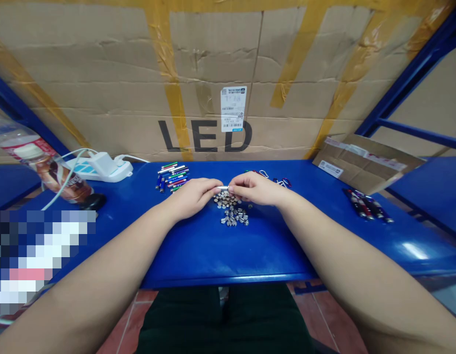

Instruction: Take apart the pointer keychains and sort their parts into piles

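A small silver metal tube (223, 188) is held level between my two hands. My left hand (193, 196) pinches its left end, and the fingers of my right hand (255, 188) are closed on its right end. Just below the fingertips lies a pile of small round button cells (226, 199). Nearer to me is a heap of short silver metal caps (234, 216). Beyond my left hand, several coloured metal tubes (174, 177) in green, blue, red and silver lie in a group. Coloured carabiner clips (282, 182) rest behind my right hand, which partly hides some of them.
Upright behind the blue table (228, 255) stands a large cardboard box (206, 64) marked LED. At the left are a white power strip (102, 167) and tilted drink bottles (62, 172). To the right are a small carton (364, 162) and several dark pen-like tubes (366, 205).
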Motion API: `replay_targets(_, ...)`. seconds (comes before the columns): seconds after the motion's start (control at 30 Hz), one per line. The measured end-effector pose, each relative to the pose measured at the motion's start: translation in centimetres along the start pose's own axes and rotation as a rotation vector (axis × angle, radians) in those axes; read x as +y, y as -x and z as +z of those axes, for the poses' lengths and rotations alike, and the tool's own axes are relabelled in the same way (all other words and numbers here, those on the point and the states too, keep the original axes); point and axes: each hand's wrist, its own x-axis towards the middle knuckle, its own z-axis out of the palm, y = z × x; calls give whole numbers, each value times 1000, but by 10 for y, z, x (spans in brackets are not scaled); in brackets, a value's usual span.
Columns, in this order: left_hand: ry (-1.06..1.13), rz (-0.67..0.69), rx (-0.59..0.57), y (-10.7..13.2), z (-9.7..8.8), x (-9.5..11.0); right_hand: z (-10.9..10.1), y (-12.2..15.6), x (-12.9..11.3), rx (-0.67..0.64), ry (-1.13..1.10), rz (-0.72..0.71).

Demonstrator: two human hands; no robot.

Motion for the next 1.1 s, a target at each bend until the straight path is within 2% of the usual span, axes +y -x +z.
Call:
replay_targets(0.1, 96, -48, -7, 0, -3, 2, -2, 2, -2, 24, 163, -132)
replay_targets(0.47, 303, -176, -88, -2, -9, 0, 1, 4, -4, 63, 550, -361)
replay_targets(0.53, 414, -270, -113, -2, -8, 0, 1, 4, -3, 79, 636, -410)
replay_targets(0.7, 904, -576, -260, 0, -11, -2, 5, -1, 0, 120, 918, -524)
replay_targets(0.8, 1006, -732, -317, 1, -13, -5, 9, -7, 2, 105, 1007, -581)
replay_targets(0.9, 1011, -776, -234, 1, -11, -7, 10, -11, 4, 118, 968, -548)
replay_targets(1.03, 861, -543, 37, -2, -4, -10, 3, -10, 8, 183, 733, -386)
replay_targets(1.1, 748, -449, 113, -4, -3, -11, -3, -6, 9, 168, 594, -279)
